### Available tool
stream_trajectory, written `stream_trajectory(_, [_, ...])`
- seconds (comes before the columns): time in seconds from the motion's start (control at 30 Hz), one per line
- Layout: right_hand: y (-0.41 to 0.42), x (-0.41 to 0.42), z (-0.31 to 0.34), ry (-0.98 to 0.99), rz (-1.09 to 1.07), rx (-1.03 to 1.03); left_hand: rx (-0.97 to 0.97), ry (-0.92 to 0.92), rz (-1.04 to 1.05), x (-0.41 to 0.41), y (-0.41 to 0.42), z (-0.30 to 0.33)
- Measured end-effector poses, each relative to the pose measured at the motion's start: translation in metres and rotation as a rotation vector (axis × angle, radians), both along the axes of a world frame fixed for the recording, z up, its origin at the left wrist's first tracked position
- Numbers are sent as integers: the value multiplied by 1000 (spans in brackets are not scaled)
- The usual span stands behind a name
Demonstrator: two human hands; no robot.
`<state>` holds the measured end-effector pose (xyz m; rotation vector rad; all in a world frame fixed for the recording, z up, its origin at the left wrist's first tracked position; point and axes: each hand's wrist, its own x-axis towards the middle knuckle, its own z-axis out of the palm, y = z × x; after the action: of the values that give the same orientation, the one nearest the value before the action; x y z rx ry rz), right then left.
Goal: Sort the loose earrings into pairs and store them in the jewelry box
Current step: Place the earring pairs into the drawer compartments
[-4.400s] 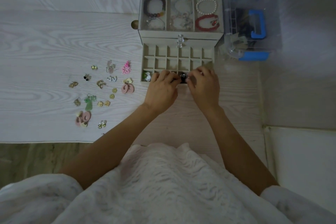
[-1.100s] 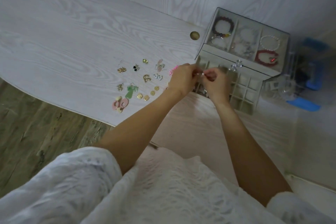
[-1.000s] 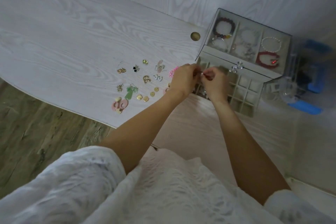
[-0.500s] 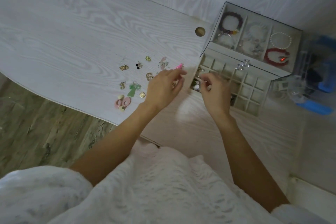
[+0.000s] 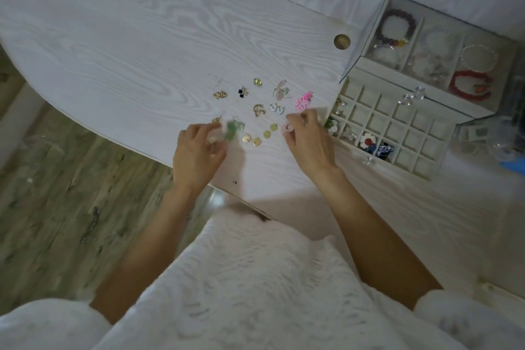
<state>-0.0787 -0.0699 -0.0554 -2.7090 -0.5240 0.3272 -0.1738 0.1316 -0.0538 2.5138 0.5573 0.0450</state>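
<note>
Several loose earrings lie on the white table (image 5: 142, 45): a gold one (image 5: 220, 94), a black one (image 5: 243, 92), a bright pink flower (image 5: 302, 101) and a blurred green one (image 5: 233, 129). My left hand (image 5: 197, 150) is over the lower left of the group, its fingers curled round a pale pink earring (image 5: 212, 139) that is mostly hidden. My right hand (image 5: 309, 139) pinches a pale pink round earring (image 5: 287, 128) just left of the jewelry box's open drawer (image 5: 412, 122). The drawer's left compartments hold earrings, among them a white flower (image 5: 368, 140).
The jewelry box's top tray (image 5: 420, 37) holds bracelets. A clear plastic case with blue parts (image 5: 511, 145) stands right of the box. A round brass grommet (image 5: 341, 41) is set in the table. The table's curved edge drops to wooden floor (image 5: 56, 179) at the left.
Both hands have left the drawer and moved left to the loose earrings. The left hand went furthest, to the pink earring at the lower left. The view has tilted.
</note>
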Motion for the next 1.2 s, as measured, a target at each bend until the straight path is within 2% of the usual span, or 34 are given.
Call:
stream_trajectory(0.23, [-5, -8, -1, 9, -7, -9, -18, 39, 65, -8, 7, -17])
stream_trajectory(0.37, [-6, -15, -4, 33, -22, 21, 47, -8, 14, -6, 1, -11])
stream_trajectory(0.47, [-7, -22, -7, 43, -33, 46, 28, -66, -117, 5, -18, -1])
stream_trajectory(0.57, [-8, -27, -7, 46, -55, 87, 33, -88, -355, 24, -44, 0])
stream_trajectory(0.7, [-12, -30, -3, 67, -101, 129, 184, -154, -530, 51, -72, -10])
stream_trajectory(0.8, [-17, -34, -2, 71, -125, 130, 282, -108, -584, 63, -77, -13])
stream_trajectory(0.97, [-27, -41, -3, 89, -164, 138, 172, -49, -629, 70, -77, -12])
stream_trajectory(1.07, [-39, -45, -1, 98, -141, 159, 100, -26, -724, 65, -80, -9])
stream_trajectory(1.13, [-51, -46, 6, 147, -186, 241, 37, 13, -787, 58, -83, -6])
stream_trajectory(1.2, [-63, -42, 17, 184, -273, 353, -81, 40, -764, 53, -91, -1])
